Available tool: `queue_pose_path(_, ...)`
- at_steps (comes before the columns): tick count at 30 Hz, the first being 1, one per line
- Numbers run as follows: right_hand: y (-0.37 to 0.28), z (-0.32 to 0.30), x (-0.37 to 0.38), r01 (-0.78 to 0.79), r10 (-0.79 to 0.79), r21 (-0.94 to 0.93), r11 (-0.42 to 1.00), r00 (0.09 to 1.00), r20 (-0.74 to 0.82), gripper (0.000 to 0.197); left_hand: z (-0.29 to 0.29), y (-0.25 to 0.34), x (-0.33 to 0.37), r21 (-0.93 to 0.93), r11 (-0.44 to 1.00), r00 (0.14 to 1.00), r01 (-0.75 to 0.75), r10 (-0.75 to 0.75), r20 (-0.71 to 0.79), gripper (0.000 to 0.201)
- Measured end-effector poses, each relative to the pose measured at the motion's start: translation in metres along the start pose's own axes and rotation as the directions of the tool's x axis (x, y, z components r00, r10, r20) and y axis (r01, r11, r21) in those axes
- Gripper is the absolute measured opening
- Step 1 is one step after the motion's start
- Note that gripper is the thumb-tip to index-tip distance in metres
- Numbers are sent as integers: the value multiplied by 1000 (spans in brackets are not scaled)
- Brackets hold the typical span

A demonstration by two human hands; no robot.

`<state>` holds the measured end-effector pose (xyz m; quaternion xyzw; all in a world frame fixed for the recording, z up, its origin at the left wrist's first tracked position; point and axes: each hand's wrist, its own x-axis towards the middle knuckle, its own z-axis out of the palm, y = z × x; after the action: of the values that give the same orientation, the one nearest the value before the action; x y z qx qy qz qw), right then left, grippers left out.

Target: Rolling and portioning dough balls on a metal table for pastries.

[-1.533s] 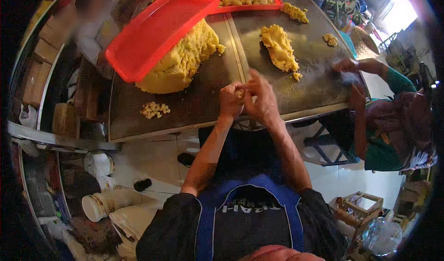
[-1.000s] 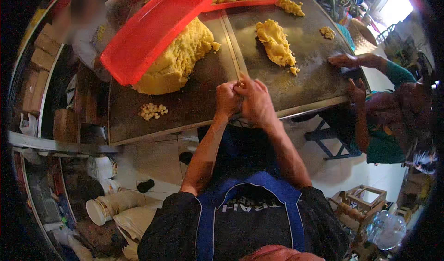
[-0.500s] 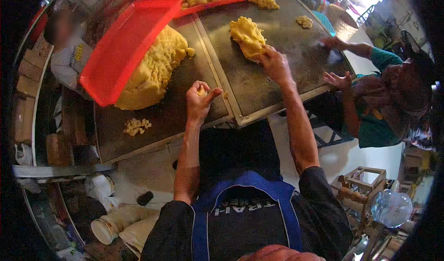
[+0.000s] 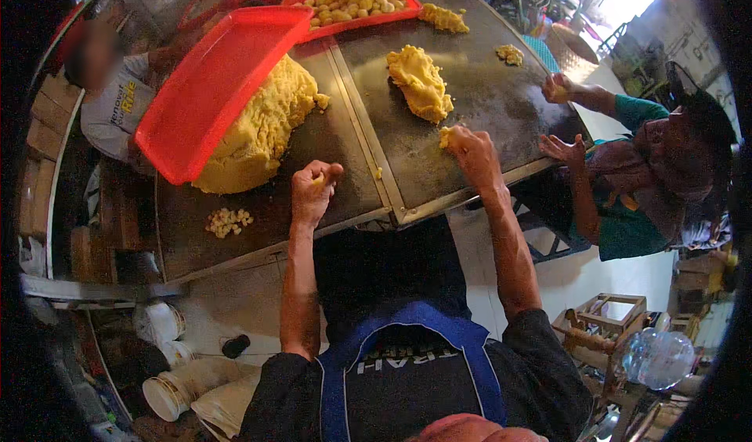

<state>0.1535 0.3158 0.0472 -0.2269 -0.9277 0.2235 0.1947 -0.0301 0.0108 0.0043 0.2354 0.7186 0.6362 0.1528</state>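
Note:
My right hand (image 4: 478,158) is closed on a pinch of yellow dough, which peeks out at its fingertips, just above the metal table (image 4: 501,89). A lump of yellow dough (image 4: 419,85) lies beyond that hand, apart from it. My left hand (image 4: 313,193) is curled with the thumb out, and a small bit of dough shows between its fingers. Left of it stands a large mound of yellow dough (image 4: 274,121), partly covered by a tilted red tray (image 4: 223,81). Near the table's front left lies a cluster of small pale pieces (image 4: 228,222).
Another red tray (image 4: 301,30) with several rounded dough balls stands at the back. Smaller dough heaps (image 4: 444,19) lie beyond. At the right, a person in a green shirt (image 4: 638,207) works at the table; another person in a grey shirt (image 4: 117,117) is at the left.
My right hand has come off the dough lump and drawn nearer with a pinch of dough. My left hand has shifted left and slightly nearer, with its fingers still curled.

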Motion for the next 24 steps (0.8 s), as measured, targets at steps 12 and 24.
queue_pose_path(12,-7,9,-18,-179,227,190,965,935,-272,21,-7,2,-5,132,972,971,-193,208,-116,48)
queue_pose_path(24,-118,74,-32,455,-466,338,824,883,-54,17,3,5,1,335,889,900,-311,390,-197,32)
